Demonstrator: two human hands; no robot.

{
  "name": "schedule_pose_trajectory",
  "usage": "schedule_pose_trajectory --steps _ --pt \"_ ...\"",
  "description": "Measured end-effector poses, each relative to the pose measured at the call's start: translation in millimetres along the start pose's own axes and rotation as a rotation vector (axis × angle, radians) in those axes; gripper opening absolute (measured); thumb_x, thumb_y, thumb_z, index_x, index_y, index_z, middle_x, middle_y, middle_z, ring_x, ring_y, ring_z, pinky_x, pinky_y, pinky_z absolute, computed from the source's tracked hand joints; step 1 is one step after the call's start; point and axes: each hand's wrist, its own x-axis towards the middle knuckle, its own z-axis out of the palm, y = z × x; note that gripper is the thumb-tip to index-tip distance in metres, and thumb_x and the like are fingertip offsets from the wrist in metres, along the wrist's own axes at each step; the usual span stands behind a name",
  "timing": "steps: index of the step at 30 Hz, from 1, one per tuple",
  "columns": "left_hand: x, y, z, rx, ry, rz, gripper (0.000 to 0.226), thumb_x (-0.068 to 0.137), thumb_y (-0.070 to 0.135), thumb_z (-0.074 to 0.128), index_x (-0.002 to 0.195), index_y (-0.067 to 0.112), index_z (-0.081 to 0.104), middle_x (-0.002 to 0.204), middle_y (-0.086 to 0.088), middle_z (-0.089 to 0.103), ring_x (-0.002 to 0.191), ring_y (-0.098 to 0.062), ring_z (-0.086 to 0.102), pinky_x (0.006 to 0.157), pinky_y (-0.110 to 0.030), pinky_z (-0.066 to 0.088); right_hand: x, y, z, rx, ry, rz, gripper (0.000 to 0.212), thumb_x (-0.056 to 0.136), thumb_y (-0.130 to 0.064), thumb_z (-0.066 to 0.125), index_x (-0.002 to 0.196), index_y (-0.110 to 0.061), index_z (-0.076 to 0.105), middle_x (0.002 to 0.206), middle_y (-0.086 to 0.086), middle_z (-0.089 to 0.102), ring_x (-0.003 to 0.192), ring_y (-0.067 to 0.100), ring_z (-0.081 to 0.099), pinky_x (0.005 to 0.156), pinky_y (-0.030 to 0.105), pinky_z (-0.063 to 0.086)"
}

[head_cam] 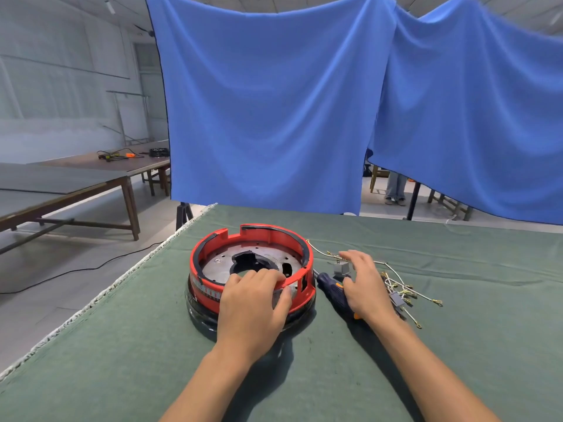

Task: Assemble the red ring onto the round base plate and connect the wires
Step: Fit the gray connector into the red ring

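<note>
While the glossy red plastic ring (253, 263) sits on the round grey metal base plate (219, 264) on the green-clothed desk (122, 345), its near rim is clamped by the left hand (253, 303). The right hand (364, 284), fingers spread, is held over the loose white wires (405, 292). The ring's front label cannot be read.

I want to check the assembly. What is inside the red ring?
Inside the red ring lies the round metal plate with a black centre part. The left hand covers its near edge.
</note>
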Motion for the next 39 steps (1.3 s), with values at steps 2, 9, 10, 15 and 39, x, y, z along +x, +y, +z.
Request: schedule_pose_trajectory --steps 2,9,10,15,39 --pt "-0.9 -0.8 -1.2 -0.001 0.002 0.006 0.021 0.082 0.037 0.053 0.090 0.025 0.068 0.084 0.012 0.069 0.078 -0.013 0.062 0.072 -0.030 0.040 2.6 1.4 0.5 -0.008 -0.100 -0.003 0.061 0.082 0.014 0.038 0.135 -0.013 0.049 0.147 0.004 0.039 0.136 0.018 0.035 0.108 0.022 0.024" --pt "-2.3 -0.7 -0.9 -0.018 0.024 0.000 0.019 0.082 0.038 0.054 0.088 0.026 0.068 0.083 0.013 0.068 0.077 -0.010 0.061 0.070 -0.026 0.037 22.5 13.6 4.2 -0.112 -0.188 0.203 0.043 0.091 -0.003 0.045 0.134 -0.009 0.048 0.136 0.014 0.043 0.121 0.028 0.047 0.091 0.025 0.034" --pt "-2.1 -0.1 -0.7 -0.016 0.029 -0.003 0.019 0.081 0.037 0.055 0.087 0.026 0.068 0.082 0.013 0.068 0.076 -0.010 0.061 0.069 -0.027 0.038 25.3 16.2 3.6 -0.118 -0.170 0.251 0.045 0.091 -0.004 0.047 0.136 -0.009 0.047 0.139 0.016 0.043 0.122 0.029 0.047 0.091 0.026 0.035" --pt "-1.3 1.6 1.0 -0.008 0.048 0.004 0.016 0.080 0.036 0.057 0.084 0.025 0.069 0.079 0.013 0.068 0.073 -0.009 0.061 0.067 -0.028 0.043 26.1 19.7 -2.0 -0.103 -0.047 0.318 0.030 0.083 -0.009 0.064 0.113 -0.012 0.066 0.118 0.014 0.064 0.106 0.032 0.057 0.077 0.028 0.039" --pt "-4.7 -3.6 -9.1 -0.047 -0.014 0.017 0.023 0.083 0.042 0.051 0.090 0.027 0.067 0.084 0.013 0.067 0.079 -0.008 0.058 0.072 -0.021 0.028 -20.2 -45.9 -37.2 1.221 -0.661 0.192 0.047 0.068 0.009 0.060 0.115 0.008 0.059 0.103 0.022 0.066 0.082 0.029 0.071 0.064 0.030 0.059"
